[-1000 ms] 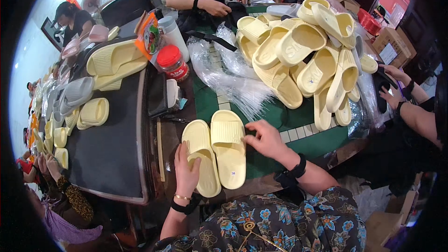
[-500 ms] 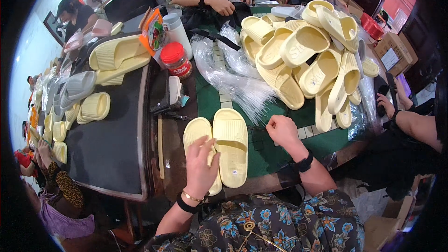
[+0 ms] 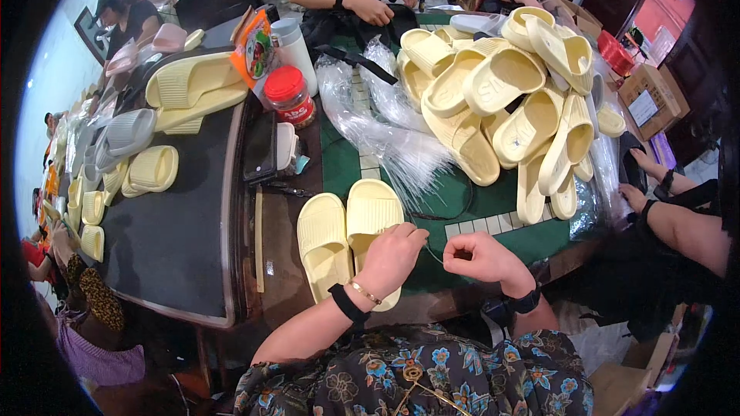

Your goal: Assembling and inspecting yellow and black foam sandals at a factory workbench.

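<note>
A pair of pale yellow slide slippers lies in front of me, toes pointing away. The left slipper is mostly visible, while my left hand covers part of the right slipper. Between my pinched left fingertips and my right hand runs a thin plastic strand. The thumb and forefinger of the right hand meet in a ring, apart from the slippers. Beyond them lies a loose bundle of clear thin plastic strands, its near ends fanned out towards my hands.
A heap of yellow slippers fills the table's far right. To the left stand a red-lidded jar, a white bottle and a dark table with more slippers. Co-workers sit across and at both sides. A cardboard box stands far right.
My left hand has left the left slipper and moved right, over the right slipper towards my right hand. The right hand has come nearer and lower, and a strand now shows between them.
</note>
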{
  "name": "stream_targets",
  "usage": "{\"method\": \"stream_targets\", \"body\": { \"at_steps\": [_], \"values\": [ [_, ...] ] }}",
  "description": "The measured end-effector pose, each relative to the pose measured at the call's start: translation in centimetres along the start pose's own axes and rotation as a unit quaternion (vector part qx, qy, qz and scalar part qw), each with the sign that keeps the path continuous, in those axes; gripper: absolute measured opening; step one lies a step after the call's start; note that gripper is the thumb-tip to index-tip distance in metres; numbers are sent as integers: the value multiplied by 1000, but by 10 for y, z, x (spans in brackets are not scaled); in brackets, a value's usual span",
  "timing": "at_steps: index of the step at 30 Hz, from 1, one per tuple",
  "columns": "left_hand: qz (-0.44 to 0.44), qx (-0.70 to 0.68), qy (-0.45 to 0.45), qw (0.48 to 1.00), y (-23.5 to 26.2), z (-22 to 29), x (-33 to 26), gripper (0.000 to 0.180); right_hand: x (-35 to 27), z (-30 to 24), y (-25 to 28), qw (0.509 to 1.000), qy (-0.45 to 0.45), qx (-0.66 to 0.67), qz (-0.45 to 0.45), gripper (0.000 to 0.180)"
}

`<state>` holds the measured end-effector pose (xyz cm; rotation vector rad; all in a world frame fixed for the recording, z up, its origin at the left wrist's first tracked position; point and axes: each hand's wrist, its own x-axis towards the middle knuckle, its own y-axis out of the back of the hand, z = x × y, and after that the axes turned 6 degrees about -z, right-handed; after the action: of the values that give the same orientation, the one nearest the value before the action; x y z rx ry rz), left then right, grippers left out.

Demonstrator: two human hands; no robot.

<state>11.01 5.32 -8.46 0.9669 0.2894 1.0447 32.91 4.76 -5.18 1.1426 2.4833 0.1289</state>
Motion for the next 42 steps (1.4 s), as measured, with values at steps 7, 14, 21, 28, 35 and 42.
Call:
{"method": "stream_targets", "body": {
  "at_steps": [7, 14, 21, 28, 35, 42],
  "values": [
    [65, -20, -6, 998, 5, 4, -9, 18, 84, 1, 15, 980, 161, 19, 116, 24],
    [10, -66, -58, 996, 21, 20, -19, 18, 171, 26, 17, 948, 181, -250, 75, 32],
    [-168, -423, -55, 889, 91, 34, -70, 12, 181, 42, 28, 922, 174, -309, 154, 28],
    [-123, -541, -76, 828, 133, 5, -124, 11, 180, 41, 27, 918, 182, -314, 158, 25],
    [48, -543, -15, 838, 148, -2, -158, 18, 165, 24, 23, 900, 230, -320, 184, 18],
    [60, -490, 263, 829, 130, -13, -149, 21, 94, -23, 23, 964, 166, -97, 184, 25]
  ]
}}
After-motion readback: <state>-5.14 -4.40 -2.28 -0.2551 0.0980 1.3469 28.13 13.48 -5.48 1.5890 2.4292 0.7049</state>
